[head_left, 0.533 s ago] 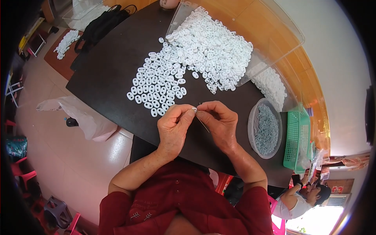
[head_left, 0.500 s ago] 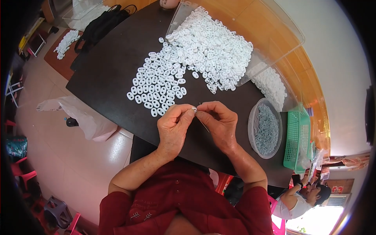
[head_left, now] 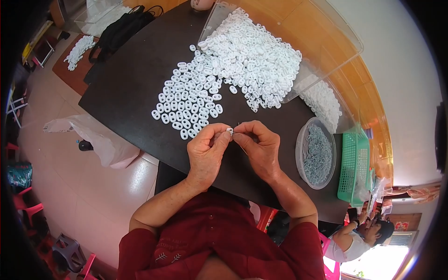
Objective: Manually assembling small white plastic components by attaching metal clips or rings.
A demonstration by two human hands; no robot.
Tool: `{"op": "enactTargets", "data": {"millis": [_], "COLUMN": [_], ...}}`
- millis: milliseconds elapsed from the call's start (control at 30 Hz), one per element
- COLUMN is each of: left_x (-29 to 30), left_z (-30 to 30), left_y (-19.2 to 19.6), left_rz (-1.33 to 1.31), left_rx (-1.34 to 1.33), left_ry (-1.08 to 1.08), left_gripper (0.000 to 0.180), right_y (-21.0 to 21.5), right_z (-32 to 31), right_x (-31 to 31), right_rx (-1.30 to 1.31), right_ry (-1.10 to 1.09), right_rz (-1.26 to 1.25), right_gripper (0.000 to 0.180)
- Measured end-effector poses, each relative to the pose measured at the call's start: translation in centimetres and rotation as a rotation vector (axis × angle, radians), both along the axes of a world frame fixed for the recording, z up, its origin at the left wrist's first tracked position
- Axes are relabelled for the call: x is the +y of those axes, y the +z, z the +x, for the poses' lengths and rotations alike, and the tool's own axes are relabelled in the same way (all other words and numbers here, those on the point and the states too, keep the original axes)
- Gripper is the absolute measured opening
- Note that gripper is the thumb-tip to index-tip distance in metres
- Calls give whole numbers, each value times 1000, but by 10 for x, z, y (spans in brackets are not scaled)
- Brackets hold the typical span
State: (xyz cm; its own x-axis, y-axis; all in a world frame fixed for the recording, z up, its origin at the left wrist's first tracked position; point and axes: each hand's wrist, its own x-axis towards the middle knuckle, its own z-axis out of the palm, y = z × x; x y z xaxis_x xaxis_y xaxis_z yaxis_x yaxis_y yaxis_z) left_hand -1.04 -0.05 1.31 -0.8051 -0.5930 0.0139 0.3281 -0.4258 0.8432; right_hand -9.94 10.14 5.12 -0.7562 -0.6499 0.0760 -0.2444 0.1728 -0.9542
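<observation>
My left hand (head_left: 206, 151) is closed in a pinch on a small white oval plastic piece (head_left: 229, 131) with holes in it, above the near part of the table. My right hand (head_left: 260, 148) meets it, thumb and forefinger pinched at the piece's right side. Something thin shows beneath the right fingers; its kind is too small to tell. Just beyond the left hand, several loose white two-hole pieces (head_left: 186, 105) lie spread flat. They run up to a big heap of the same pieces (head_left: 254, 58) spilling from a clear plastic bin (head_left: 208, 23).
A round clear tub (head_left: 301, 163) of small grey metal parts (head_left: 318, 154) stands right of my hands, beside a green basket (head_left: 346, 172). More white pieces (head_left: 322, 102) lie behind it. The dark table (head_left: 135, 88) curves away at left. Another person (head_left: 347, 242) sits at lower right.
My right hand has shifted slightly left, closer to the left hand. The white piece has turned a little, and more of its face shows. The piles look unchanged.
</observation>
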Motion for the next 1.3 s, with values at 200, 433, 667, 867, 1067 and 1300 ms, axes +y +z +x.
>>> {"op": "enactTargets", "data": {"millis": [200,433,667,867,1067,1300], "left_x": [1,1,1,-6,-13,-19], "left_z": [0,-4,-3,1,-2,-2], "left_y": [-1,-5,-7,-1,7,10], "left_rz": [-107,-607,-593,5,74,92], "left_rx": [-30,-44,-58,-40,-11,4], "left_ry": [46,308,302,75,80,69], "left_gripper": [9,6,7,12,11,10], "right_y": [-8,-6,-3,19,-8,-33], "right_z": [-3,-3,-2,-21,-85,-102], "right_x": [0,-4,-7,-13,-46,-68], "right_rx": [118,333,274,250,748,1199], "right_ry": [57,93,80,121,8,14], "right_rz": [-2,47,83,113,260,413], "right_gripper": [5,4,3,6,10,14]}}
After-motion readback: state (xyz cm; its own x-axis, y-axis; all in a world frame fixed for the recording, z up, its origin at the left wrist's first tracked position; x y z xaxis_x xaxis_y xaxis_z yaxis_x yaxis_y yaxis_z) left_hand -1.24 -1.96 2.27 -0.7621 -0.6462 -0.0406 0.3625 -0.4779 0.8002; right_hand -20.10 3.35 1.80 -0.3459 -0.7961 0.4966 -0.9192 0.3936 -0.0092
